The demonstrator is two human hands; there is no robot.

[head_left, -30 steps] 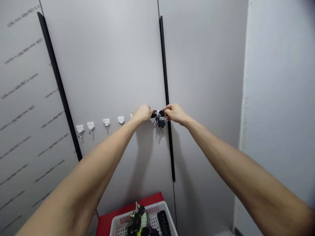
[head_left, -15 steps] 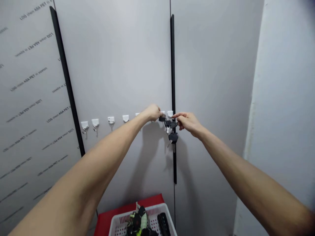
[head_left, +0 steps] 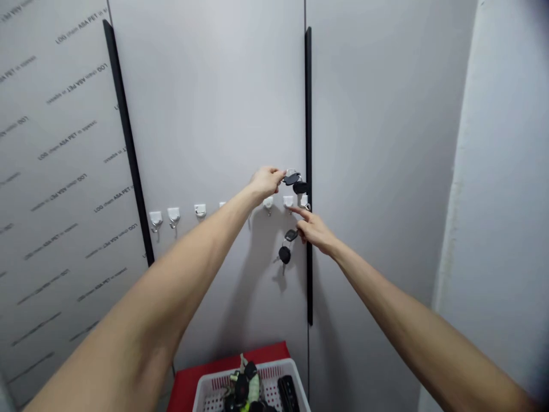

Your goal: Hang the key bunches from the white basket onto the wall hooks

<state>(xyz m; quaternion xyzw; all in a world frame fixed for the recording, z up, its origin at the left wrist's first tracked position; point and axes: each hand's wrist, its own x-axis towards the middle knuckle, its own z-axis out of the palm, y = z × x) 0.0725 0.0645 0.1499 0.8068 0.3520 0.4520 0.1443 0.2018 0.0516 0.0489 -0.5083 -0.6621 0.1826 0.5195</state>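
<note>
A row of white stick-on hooks runs across a grey cabinet door. My left hand is raised just above the row, pinching a black key on a ring. My right hand sits lower, at the right end of the row, index finger stretched toward a hook and the other fingers curled on a second bunch of black keys that dangles below.
A black vertical handle strip runs beside the hooks, another further left. Below stands a white basket with more keys and fobs, on a red surface. A pale wall closes the right side.
The key cluster held between both hands has separated: my left hand rose with one key, while my right hand dropped with the dangling bunch. The view shifted slightly left.
</note>
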